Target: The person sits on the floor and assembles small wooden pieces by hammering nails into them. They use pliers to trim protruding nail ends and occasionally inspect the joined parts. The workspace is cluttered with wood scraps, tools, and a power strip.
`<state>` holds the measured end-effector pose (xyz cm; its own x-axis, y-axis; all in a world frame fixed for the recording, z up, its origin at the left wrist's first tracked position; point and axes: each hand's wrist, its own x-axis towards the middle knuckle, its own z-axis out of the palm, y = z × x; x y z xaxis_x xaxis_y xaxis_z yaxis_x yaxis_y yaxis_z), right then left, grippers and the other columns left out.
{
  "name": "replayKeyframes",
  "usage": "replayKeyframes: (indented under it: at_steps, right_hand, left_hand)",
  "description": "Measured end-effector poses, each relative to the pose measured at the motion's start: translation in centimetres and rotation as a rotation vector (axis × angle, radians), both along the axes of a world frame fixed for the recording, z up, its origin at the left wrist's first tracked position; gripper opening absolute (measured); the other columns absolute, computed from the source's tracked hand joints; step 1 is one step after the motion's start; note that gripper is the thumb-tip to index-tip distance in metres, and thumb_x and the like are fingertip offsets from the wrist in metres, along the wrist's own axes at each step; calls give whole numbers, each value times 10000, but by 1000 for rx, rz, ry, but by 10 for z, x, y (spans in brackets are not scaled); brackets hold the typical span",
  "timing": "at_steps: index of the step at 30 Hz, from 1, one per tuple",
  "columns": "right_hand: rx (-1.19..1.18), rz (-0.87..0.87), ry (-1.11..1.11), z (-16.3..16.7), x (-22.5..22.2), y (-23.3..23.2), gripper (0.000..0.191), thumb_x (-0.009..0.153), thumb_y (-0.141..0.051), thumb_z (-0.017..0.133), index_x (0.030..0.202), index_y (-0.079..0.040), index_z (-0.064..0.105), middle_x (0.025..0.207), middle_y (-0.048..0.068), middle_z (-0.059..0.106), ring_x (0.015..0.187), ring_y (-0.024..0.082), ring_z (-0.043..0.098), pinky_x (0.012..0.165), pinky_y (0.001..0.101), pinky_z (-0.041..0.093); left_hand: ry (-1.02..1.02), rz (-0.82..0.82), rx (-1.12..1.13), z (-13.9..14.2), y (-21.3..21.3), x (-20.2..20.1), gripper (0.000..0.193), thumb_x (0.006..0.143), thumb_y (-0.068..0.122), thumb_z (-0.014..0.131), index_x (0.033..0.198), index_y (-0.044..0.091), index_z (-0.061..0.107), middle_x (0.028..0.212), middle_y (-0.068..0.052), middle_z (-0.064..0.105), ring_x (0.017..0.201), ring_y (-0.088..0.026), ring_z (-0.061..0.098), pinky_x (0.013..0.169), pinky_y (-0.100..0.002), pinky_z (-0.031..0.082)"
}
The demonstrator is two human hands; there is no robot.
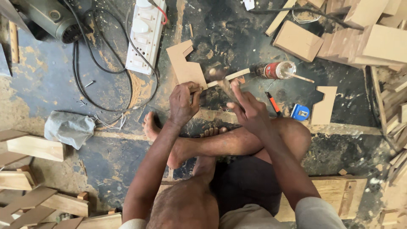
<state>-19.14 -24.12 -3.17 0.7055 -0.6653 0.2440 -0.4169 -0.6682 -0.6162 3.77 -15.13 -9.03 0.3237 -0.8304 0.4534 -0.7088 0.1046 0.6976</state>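
Observation:
I sit cross-legged on the floor. My left hand (pixel 183 101) is closed around the near end of a thin wooden strip (pixel 232 76), holding it against the lower corner of a notched flat board (pixel 184 63). My right hand (pixel 248 109) grips a hammer (pixel 225 87) by the handle. The hammer is blurred by motion just above the strip, and its head is hard to make out. My bare feet rest just below the board.
A white power strip (pixel 144 36), black cables (pixel 82 80) and a power tool (pixel 46 19) lie at the back left. Right of my hands are a red-labelled bottle (pixel 277 70), an orange pen (pixel 273 103), a blue tape measure (pixel 300 112) and a second notched board (pixel 324 106). Wood offcuts (pixel 369 38) are piled on the right, planks (pixel 34 148) on the left, beside a grey bag (pixel 70 127).

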Motion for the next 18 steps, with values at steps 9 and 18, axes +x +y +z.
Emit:
replayKeyframes:
  at_steps: [9,18]
  right_hand:
    - [-139,96,214,19,-2,18,660,963,-233,760,1551,-191,462,833,49,614,551,185,579,474,346,506]
    - [-139,88,134,29,1,23,637,1027,-228,700,1595,-159,420,848,53,597,585,202,585,501,364,501]
  left_hand:
    - [-27,-29,18,1,7,5,335,802,-79,775,1064,0,582,980,-116,701,867,-281,699,764,-391,553]
    - [-11,-6,27,3,8,5,304,810,-60,802,1031,2,603,953,-127,689,838,-286,681,737,-388,529]
